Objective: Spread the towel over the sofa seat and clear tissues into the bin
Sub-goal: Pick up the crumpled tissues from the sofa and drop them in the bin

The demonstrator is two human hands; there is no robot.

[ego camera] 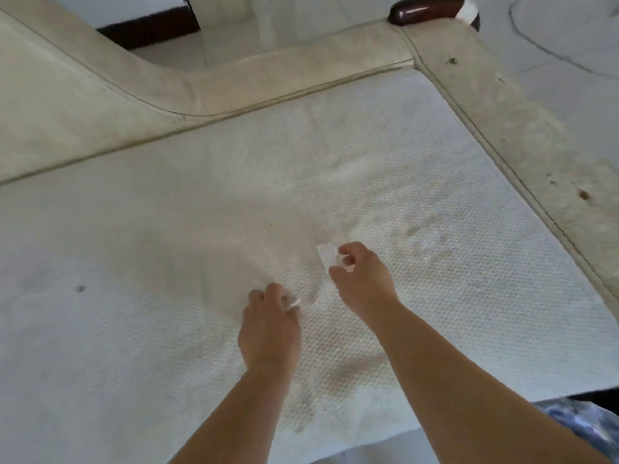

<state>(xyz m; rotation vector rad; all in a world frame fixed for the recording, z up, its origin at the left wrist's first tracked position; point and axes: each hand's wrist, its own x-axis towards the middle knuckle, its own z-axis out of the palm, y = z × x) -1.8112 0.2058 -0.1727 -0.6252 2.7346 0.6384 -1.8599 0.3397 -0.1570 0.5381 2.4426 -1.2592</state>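
Here, pinching a tissue scrap (326, 255) over the middle of the towel (150, 296) with the right hand (363, 283); curling the left hand (268, 329) against the towel round a white bit (293, 305), blurred.

Both bare forearms (469, 380) are reaching forward and down, side by side. The right hand (363, 279) is curling its fingers and pinching a scrap of tissue (327, 256) between thumb and forefinger, the scrap poking out left of the pinch. The left hand (271, 321) is sitting nearer the body, knuckles up, fingers curled under. A white bit (293, 304) is showing at its fingertips, but I cannot tell whether it is gripped.
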